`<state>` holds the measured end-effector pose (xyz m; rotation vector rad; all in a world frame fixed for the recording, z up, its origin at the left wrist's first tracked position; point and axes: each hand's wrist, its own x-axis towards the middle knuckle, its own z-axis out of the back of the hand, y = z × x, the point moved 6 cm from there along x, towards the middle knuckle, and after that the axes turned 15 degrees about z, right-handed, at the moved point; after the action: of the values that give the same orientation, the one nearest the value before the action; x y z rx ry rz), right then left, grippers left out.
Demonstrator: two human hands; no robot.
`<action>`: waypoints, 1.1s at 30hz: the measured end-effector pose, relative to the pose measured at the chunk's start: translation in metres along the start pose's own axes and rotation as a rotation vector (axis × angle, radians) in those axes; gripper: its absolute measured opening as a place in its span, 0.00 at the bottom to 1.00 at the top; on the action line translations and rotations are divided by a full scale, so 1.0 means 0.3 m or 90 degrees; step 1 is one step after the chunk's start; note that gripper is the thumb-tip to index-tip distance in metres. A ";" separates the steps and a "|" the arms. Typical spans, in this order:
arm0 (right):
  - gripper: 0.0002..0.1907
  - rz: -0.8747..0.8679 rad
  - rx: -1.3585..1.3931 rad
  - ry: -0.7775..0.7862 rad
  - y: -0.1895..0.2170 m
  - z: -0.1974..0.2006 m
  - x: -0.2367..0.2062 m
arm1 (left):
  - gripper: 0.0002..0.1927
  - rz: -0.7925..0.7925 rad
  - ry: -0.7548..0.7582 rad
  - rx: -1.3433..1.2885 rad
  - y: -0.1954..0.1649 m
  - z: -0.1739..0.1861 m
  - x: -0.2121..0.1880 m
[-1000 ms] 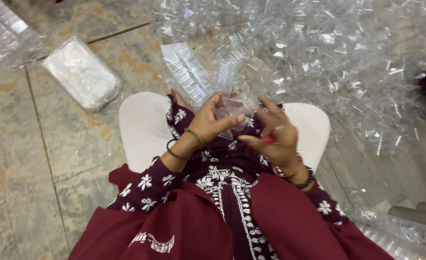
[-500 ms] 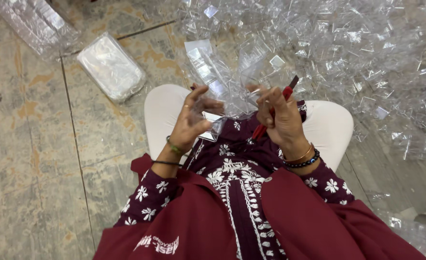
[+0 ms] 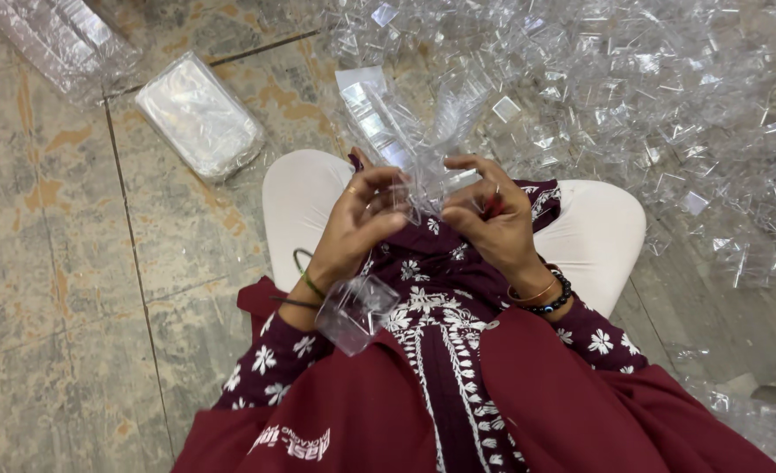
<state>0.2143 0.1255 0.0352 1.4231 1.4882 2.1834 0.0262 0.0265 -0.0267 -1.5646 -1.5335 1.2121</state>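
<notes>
Clear, crinkly plastic piece [image 3: 423,171] pinched by curled fingers of left hand [image 3: 361,219] and right hand [image 3: 488,219].

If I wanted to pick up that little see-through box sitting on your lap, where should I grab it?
Probably by its two flat side walls, coming down from above. The clear box lies tilted on the maroon cloth just below the left hand, so reach in from the left side, clear of both hands.

Maroon tunic with white flower print and white embroidery down the front, white trousers. Left hand [image 3: 353,223]: ring, thin wrist bands. Right hand [image 3: 491,219]: ring, black bead bracelet, gold bangle.
</notes>
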 end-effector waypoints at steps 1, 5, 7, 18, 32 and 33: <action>0.15 0.047 -0.037 0.050 0.015 -0.007 0.011 | 0.22 0.014 -0.006 0.047 -0.006 -0.004 0.024; 0.15 0.173 -0.008 0.179 0.036 0.004 0.051 | 0.14 0.262 0.180 0.011 0.070 -0.048 0.101; 0.14 0.089 0.113 0.164 0.004 0.025 0.049 | 0.12 0.262 0.321 -0.046 0.091 -0.100 0.098; 0.22 0.167 -0.069 0.205 0.070 0.011 0.032 | 0.14 -0.154 0.014 0.358 0.006 -0.166 0.054; 0.15 0.028 -0.160 0.050 -0.048 0.053 -0.037 | 0.32 0.153 0.241 0.164 0.107 -0.116 0.063; 0.14 -0.001 -0.099 0.060 -0.068 0.053 -0.035 | 0.32 0.180 0.272 0.145 0.110 -0.106 0.066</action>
<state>0.2244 0.1400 0.0138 1.2853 1.3121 2.3383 0.0665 0.0468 -0.0481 -1.7823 -0.8950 1.0639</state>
